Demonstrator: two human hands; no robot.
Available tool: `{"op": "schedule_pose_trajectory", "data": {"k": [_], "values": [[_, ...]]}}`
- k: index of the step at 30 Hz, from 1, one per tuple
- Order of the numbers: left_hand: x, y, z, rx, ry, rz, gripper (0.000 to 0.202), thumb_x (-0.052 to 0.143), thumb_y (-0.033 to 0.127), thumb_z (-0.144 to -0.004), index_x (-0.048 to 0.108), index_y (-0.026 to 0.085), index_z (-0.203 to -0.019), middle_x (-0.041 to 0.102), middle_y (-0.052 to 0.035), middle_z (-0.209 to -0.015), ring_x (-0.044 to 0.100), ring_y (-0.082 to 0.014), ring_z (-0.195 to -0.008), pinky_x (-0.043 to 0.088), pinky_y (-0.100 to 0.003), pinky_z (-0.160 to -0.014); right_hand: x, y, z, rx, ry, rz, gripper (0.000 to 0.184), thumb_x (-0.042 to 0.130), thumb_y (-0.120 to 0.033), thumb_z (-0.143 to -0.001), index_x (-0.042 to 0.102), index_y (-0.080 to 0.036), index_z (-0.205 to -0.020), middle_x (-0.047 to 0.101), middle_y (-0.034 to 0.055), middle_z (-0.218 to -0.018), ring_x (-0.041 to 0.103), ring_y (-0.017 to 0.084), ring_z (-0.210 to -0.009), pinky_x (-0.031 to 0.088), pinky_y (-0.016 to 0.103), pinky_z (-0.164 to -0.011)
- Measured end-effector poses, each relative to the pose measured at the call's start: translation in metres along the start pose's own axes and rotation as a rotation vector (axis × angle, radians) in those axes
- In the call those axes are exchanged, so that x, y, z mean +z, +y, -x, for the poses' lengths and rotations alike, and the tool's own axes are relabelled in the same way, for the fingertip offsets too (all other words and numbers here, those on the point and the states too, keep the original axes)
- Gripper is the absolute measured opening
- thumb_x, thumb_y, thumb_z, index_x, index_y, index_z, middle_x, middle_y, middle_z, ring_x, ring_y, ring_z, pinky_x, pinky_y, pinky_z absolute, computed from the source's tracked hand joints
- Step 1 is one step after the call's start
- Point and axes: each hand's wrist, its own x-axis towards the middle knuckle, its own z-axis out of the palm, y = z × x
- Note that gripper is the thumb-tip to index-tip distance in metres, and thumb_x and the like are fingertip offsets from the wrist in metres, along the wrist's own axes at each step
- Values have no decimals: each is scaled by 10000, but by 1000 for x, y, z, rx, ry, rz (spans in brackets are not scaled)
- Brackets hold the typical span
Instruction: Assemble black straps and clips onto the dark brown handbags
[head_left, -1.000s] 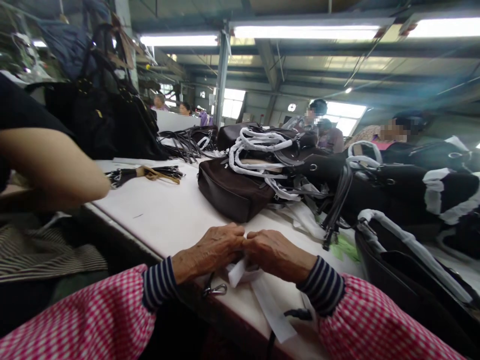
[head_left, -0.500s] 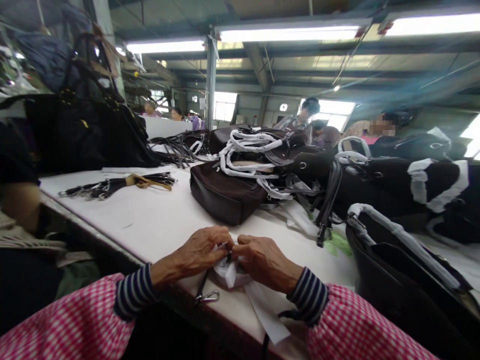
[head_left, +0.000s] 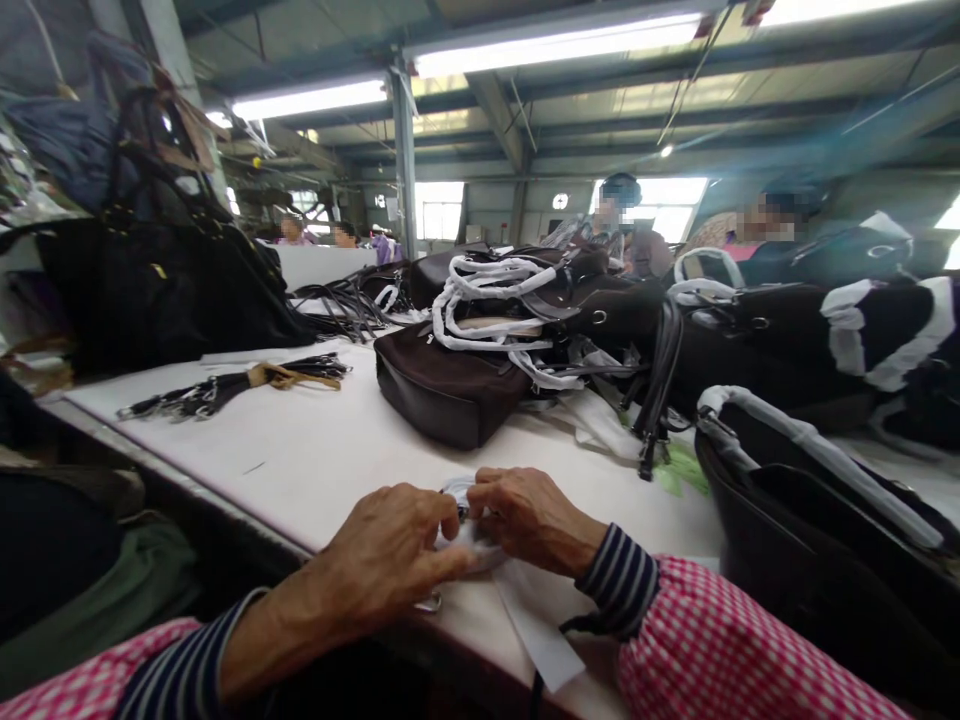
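Note:
My left hand (head_left: 386, 555) and my right hand (head_left: 525, 515) meet at the near edge of a white table (head_left: 322, 450). Both are closed in a pinch on a strip of white wrapping paper (head_left: 536, 625) bunched between the fingers. The strip's loose end trails toward me over the table edge. A metal snap hook (head_left: 430, 602) on a dark strap peeks out under my left hand; most of the strap is hidden. A brown handbag (head_left: 442, 385) with paper-wrapped handles lies just beyond my hands.
A black bag (head_left: 817, 545) with a wrapped handle stands at my right. More dark bags (head_left: 795, 335) pile up behind it. A bundle of black straps (head_left: 232, 385) lies at the left, below a large black bag (head_left: 157, 290). Other people sit at the far end.
My left hand has slid forward over the paper and now covers most of the snap hook. The view has tilted, and the neighbour's arm at the left has gone from view.

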Motion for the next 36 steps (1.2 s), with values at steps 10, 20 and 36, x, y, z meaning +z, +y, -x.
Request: {"op": "schedule_pose_trajectory", "data": {"k": [10, 20, 36], "values": [[-21, -6, -26, 65, -182, -15, 239, 602, 169, -671, 752, 245, -841, 654, 21, -704, 593, -190, -685, 340, -259, -583, 1, 6, 0, -24, 31, -11, 114, 649, -134, -848, 718, -212, -895, 673, 1, -902, 566, 144, -768, 303, 272, -662], [8, -5, -13, 177, 36, -30, 157, 559, 203, -873, 688, 231, -957, 700, -17, -915, 657, -213, -859, 472, -328, -806, -4, 4, 4, -26, 23, -16, 213, 636, -105, -833, 750, -240, -952, 663, 5, -869, 565, 154, -753, 299, 278, -634], [25, 1, -9, 63, 127, 35, 69, 578, 218, -923, 628, 199, -880, 657, -47, -910, 629, -243, -885, 459, -379, -815, 1, 10, 2, -31, 52, -1, 112, 668, -138, -824, 727, -203, -893, 690, 20, -915, 573, 159, -789, 296, 276, -626]]}}
